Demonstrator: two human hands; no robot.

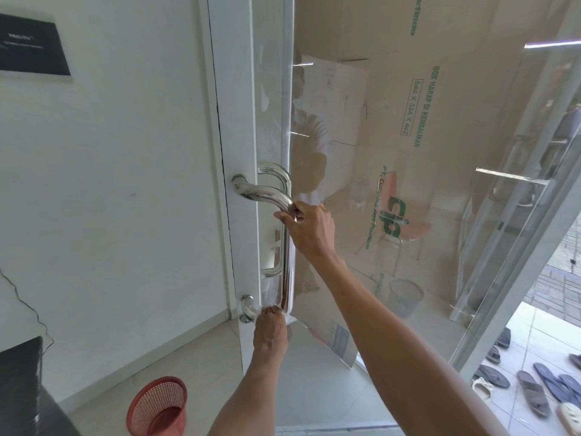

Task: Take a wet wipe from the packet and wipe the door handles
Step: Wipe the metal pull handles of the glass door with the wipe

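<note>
A polished steel pull handle (286,259) runs vertically on the edge of a glass door (408,184), with a bend at its top (264,193) and a mount at the bottom (247,306). My right hand (309,229) grips the bar just under the top bend. My left hand (270,330) presses a white wet wipe (273,309) around the bar's lower end, near the bottom mount. A second handle (276,174) shows through the glass on the door's other side. The wipe packet is not in view.
A red mesh waste basket (158,407) stands on the tiled floor at the lower left. A white wall (125,184) with a dark sign (31,45) is to the left. Several sandals (534,388) lie outside at the lower right. Cardboard boxes (424,136) show behind the glass.
</note>
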